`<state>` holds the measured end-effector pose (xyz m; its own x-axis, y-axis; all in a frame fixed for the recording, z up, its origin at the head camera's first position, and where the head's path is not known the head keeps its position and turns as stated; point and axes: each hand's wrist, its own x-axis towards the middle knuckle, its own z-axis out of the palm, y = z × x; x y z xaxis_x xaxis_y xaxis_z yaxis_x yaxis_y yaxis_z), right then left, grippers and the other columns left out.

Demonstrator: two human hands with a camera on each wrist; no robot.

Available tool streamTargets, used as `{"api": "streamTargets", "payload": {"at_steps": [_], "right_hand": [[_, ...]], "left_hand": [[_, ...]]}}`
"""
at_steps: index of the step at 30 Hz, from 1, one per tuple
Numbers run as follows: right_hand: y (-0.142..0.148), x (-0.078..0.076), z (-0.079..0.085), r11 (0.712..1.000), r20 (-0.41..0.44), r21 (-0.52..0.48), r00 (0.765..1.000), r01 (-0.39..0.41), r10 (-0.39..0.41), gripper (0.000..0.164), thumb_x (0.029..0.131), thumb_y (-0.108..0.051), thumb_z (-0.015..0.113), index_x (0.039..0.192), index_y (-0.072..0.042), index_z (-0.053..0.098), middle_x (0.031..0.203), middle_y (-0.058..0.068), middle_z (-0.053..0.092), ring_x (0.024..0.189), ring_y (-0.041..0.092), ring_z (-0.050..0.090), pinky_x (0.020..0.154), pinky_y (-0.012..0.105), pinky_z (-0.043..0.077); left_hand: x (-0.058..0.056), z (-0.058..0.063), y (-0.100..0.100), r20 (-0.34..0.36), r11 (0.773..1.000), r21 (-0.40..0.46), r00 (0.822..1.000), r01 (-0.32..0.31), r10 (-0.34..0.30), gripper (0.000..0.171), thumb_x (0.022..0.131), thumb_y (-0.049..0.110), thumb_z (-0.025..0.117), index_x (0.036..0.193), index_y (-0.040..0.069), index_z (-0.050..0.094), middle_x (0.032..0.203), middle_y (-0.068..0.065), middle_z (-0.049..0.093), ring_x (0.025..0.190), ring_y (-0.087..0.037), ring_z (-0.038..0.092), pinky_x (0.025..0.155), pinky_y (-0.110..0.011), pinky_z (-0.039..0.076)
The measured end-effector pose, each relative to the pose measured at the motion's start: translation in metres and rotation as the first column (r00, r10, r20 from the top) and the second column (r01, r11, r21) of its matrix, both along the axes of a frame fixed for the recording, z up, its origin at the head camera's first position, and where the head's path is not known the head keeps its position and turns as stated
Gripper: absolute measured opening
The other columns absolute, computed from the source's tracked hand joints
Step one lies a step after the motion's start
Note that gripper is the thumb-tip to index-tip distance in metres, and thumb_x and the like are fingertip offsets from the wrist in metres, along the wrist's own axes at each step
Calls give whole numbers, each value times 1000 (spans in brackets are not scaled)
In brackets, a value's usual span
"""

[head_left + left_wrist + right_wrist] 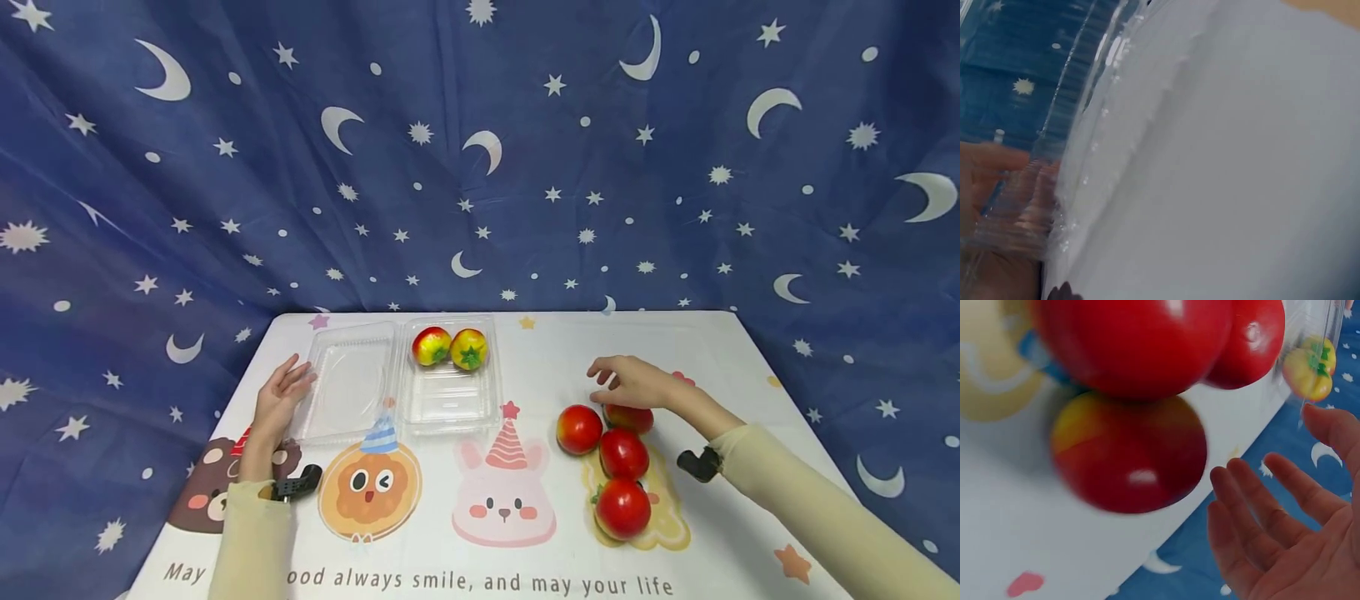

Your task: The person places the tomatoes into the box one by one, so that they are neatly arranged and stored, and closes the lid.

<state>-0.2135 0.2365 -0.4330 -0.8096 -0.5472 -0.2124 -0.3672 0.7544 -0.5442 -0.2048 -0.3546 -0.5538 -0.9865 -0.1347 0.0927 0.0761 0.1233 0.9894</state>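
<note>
My left hand (279, 402) is at the left side of a clear plastic box's lid (351, 379), fingers loosely bent. In the left wrist view, fingers (1035, 194) show through the clear plastic; whether they touch it I cannot tell. Two yellow-and-red tomatoes (431, 347) with green tops sit at the back of the box's base (450, 408). My right hand (633, 382) hovers by the rearmost red tomato (630, 418), partly covering it in the head view. The right wrist view shows spread fingers apart from that tomato (1129, 456). Nothing is in the right hand.
Several more red tomatoes, among them the left one (579, 429) and the front one (622, 508), cluster at the right of the table. A white cartoon-printed cloth (435, 567) covers the table. A blue curtain (480, 225) with moons and stars hangs behind.
</note>
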Motion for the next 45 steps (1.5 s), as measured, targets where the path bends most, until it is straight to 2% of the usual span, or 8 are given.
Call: {"api": "streamTargets", "payload": {"at_steps": [6, 10, 20, 24, 29, 34, 40, 45], "right_hand": [[26, 17, -2, 999, -68, -34, 997, 34, -36, 25, 86, -16, 75, 106, -1, 70, 97, 10, 72, 90, 29, 68, 74, 39, 59], [35, 23, -5, 997, -130, -7, 989, 75, -75, 20, 85, -16, 77, 101, -4, 74, 92, 3, 72, 89, 27, 65, 73, 39, 57], [53, 24, -28, 977, -265, 47, 946, 207, -188, 31, 80, -14, 81, 106, -1, 70, 97, 10, 68, 82, 23, 60, 75, 43, 57], [59, 23, -35, 972, -277, 24, 936, 235, -219, 35, 81, -10, 80, 112, 1, 67, 102, 14, 69, 87, 26, 62, 82, 49, 56], [64, 19, -43, 973, -275, -9, 935, 229, -223, 46, 82, -18, 79, 120, 1, 63, 111, 17, 65, 92, 28, 60, 85, 50, 54], [64, 18, -46, 971, -262, -36, 936, 235, -236, 52, 85, -18, 75, 131, 1, 59, 124, 26, 56, 107, 39, 56, 91, 59, 50], [68, 14, -43, 966, -227, -8, 940, 259, -254, 60, 84, -17, 76, 136, 3, 55, 116, 25, 55, 100, 35, 55, 86, 57, 52], [70, 5, -43, 956, -217, -59, 931, 289, -295, 67, 81, -18, 77, 137, 8, 49, 115, 29, 54, 98, 36, 55, 89, 57, 51]], "left_hand": [[4, 0, 2, 3, 1000, -26, 1000, -16, 16, 66, 97, 3, 60, 154, 1, 27, 148, -29, 40, 104, 9, 59, 87, -6, 44], [5, 0, 4, -23, 1000, 25, 1000, 11, -10, 64, 97, -2, 58, 153, -3, 27, 147, -30, 40, 105, 5, 62, 88, -8, 45], [-2, -4, 5, -5, 1000, 18, 1000, 10, -10, 64, 98, -2, 56, 154, -2, 24, 148, -34, 35, 104, 6, 61, 88, -8, 45], [-2, -6, 7, 9, 1000, -6, 1000, 21, -20, 65, 99, 0, 56, 155, -1, 23, 149, -34, 34, 105, 7, 60, 89, -7, 44], [0, -5, 4, -21, 999, -43, 1000, 17, -18, 63, 99, 2, 56, 154, -2, 25, 148, -32, 37, 105, 8, 60, 88, -6, 44], [3, -5, 2, -54, 999, -23, 998, 22, -23, 61, 98, 0, 57, 152, -4, 28, 147, -31, 39, 105, 5, 62, 88, -7, 44], [1, -5, 2, -51, 999, -19, 998, 25, -26, 62, 98, -1, 56, 153, -5, 26, 147, -36, 35, 106, 5, 61, 89, -7, 44], [-1, -5, -1, -42, 1000, -25, 999, 18, -19, 63, 98, -2, 56, 153, -5, 25, 147, -37, 34, 106, 6, 61, 89, -7, 44]]}}
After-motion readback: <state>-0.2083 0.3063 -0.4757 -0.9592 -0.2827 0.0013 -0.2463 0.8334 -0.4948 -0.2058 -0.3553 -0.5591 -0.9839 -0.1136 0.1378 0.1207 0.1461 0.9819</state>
